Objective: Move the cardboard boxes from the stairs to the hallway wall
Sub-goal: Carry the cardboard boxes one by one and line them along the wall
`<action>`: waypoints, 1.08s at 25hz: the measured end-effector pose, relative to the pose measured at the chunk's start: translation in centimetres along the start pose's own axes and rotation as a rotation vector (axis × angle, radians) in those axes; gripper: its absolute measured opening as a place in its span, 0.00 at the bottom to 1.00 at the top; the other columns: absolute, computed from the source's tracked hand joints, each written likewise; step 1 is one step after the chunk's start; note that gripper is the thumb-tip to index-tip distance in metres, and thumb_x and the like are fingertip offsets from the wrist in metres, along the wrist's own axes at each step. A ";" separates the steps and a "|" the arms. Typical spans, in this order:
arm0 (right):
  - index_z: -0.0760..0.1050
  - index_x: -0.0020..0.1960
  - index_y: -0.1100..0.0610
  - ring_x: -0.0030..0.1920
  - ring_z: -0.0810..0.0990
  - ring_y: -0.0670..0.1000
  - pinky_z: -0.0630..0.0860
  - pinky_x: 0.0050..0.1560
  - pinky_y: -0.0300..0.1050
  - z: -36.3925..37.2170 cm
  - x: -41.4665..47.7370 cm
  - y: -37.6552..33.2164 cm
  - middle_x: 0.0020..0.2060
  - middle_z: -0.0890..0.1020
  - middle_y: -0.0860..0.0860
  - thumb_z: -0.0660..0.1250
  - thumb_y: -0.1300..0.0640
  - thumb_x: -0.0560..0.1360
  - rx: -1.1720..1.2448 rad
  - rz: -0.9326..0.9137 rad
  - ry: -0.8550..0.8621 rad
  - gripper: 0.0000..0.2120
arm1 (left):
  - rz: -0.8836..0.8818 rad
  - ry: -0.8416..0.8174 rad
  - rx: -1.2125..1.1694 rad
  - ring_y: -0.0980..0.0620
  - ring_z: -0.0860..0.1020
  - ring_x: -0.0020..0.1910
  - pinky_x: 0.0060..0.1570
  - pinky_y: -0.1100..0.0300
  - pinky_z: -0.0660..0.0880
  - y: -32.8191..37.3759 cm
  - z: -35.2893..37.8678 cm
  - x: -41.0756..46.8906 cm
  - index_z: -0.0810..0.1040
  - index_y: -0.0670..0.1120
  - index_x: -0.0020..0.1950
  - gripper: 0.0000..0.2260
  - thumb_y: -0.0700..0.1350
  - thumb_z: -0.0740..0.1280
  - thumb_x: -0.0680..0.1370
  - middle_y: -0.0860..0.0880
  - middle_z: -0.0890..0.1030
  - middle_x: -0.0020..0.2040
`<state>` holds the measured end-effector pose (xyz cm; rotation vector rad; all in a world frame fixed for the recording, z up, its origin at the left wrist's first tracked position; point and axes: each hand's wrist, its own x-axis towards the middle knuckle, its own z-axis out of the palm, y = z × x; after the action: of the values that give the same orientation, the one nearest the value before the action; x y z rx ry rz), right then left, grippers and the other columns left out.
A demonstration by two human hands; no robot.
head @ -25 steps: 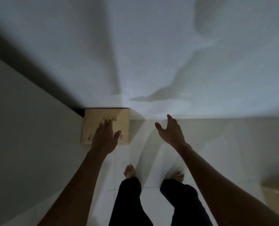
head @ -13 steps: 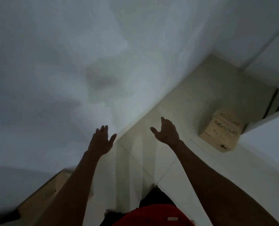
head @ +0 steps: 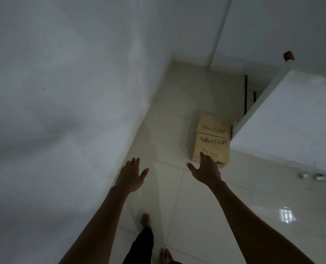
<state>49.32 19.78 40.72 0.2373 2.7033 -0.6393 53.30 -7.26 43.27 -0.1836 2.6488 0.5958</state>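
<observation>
A rectangular cardboard box (head: 211,138) is sitting on the glossy tiled floor (head: 196,206), its tan matte top bearing dark handwritten numerals divided by a ruled line; the digits are too blurred to read reliably. The box is lying just beside the corner of a smooth white low wall (head: 284,126) on its right, with a dark opening showing beyond it. The left hand (head: 130,176) is reaching forward with fingers spread and palm down, holding nothing, near the base of the plain white hallway wall (head: 63,111). The right hand (head: 206,170) is extending with fingers splayed wide and thumb out, also holding nothing; its fingertips are overlapping the near edge of the box in the view, and contact cannot be determined. Two bare feet (head: 146,220) are standing on the pale square tiles, which are reflecting a bright patch of light at the lower right.
</observation>
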 end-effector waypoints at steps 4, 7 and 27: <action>0.63 0.69 0.55 0.63 0.76 0.60 0.78 0.57 0.61 -1.1 8.4 4.9 0.64 0.76 0.57 0.58 0.30 0.65 0.119 0.139 0.059 0.41 | 0.092 -0.109 0.036 0.42 0.55 0.78 0.76 0.48 0.57 4.5 0.4 10.2 0.53 0.43 0.78 0.32 0.59 0.54 0.80 0.42 0.56 0.79; 0.64 0.68 0.56 0.61 0.77 0.59 0.80 0.55 0.60 -3.3 12.0 5.8 0.64 0.75 0.57 0.65 0.39 0.70 0.183 0.199 0.051 0.33 | 0.146 -0.137 0.089 0.42 0.56 0.78 0.75 0.49 0.58 7.4 1.3 17.2 0.53 0.42 0.78 0.31 0.58 0.54 0.80 0.41 0.57 0.79; 0.65 0.70 0.54 0.61 0.78 0.57 0.80 0.46 0.45 13.9 57.6 38.9 0.64 0.76 0.55 0.67 0.45 0.74 0.301 0.498 -0.015 0.29 | 0.027 -0.300 -0.042 0.44 0.64 0.75 0.70 0.47 0.66 22.4 37.5 66.7 0.57 0.43 0.77 0.30 0.57 0.57 0.80 0.43 0.63 0.77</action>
<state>9.50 52.46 -8.03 0.9378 2.3779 -0.8725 2.05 26.84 -7.41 -0.0648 2.3534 0.6348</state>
